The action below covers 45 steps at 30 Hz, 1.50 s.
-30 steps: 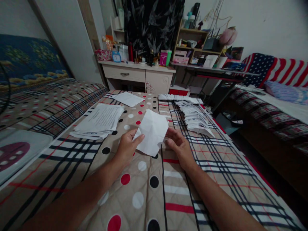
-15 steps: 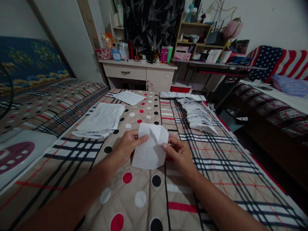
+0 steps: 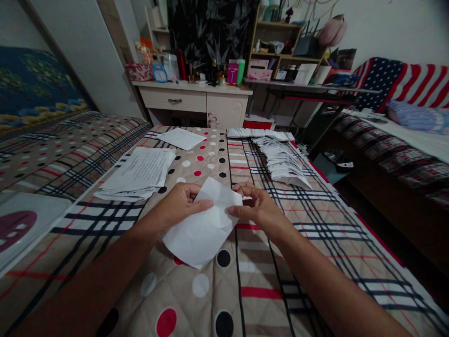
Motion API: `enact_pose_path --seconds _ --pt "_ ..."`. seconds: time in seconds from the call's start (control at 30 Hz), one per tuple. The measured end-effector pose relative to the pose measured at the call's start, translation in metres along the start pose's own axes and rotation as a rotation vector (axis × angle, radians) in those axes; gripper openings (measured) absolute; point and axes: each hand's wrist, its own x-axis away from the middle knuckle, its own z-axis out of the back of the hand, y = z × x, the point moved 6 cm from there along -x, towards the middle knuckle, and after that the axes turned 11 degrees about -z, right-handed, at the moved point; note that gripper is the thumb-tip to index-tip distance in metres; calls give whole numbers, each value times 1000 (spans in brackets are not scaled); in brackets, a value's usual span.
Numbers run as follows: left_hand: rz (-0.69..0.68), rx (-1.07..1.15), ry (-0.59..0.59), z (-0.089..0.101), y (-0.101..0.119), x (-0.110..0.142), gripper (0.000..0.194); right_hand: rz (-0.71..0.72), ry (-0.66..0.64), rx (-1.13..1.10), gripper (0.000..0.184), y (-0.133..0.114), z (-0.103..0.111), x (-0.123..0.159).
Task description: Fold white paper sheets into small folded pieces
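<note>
Between my hands is a white sheet of paper [image 3: 201, 234], creased near its upper part and held tilted above the bedspread. My left hand [image 3: 184, 203] pinches its left edge, thumb on top and fingers behind. On the opposite side, my right hand [image 3: 254, 206] grips the upper right edge, its thumb pressed on the face of the sheet. Left of my hands lies a stack of printed papers [image 3: 140, 171]. Beyond them to the right, a fanned row of folded papers [image 3: 282, 164] rests on the bedspread.
The patterned bedspread [image 3: 206, 309] lies under everything. Another white sheet [image 3: 182, 138] and a row of folded papers [image 3: 259, 135] lie at its far end. A white package with a purple print [image 3: 45, 210] is at the left. A dresser [image 3: 189, 100] stands behind.
The paper has turned so its lower end swings to the left, and more of its length shows. Both hands still hold it. The whole view has shifted slightly.
</note>
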Motion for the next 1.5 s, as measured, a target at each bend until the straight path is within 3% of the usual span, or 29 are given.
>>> enact_pose_path --seconds 0.1,0.17,0.23,0.4,0.5,0.57,0.9,1.13,1.33,1.5 --pt "-13 -77 9 1 -4 -1 32 153 194 299 18 -7 5 2" --pt "-9 -84 11 0 -5 -1 30 170 218 376 16 -8 5 3" --pt "9 -35 -3 -2 -4 0 31 82 135 260 19 -3 2 2" --pt "73 141 -48 -5 -1 5 37 -220 -211 -318 29 11 -16 4" --pt "114 174 -93 -6 -3 7 38 -351 -357 -427 30 17 -26 8" --pt "134 173 -110 -7 -5 8 38 -405 -390 -458 29 21 -30 10" --pt "129 123 -168 -11 -7 9 41 -478 -285 -591 30 25 -31 14" --pt "131 130 -164 -7 -6 9 41 -423 -391 -588 32 19 -28 13" --pt "130 155 -101 -3 -10 7 39 -355 -140 -536 33 25 -13 5" --pt "131 211 -87 -5 -15 8 37 -464 -256 -629 29 35 -22 5"
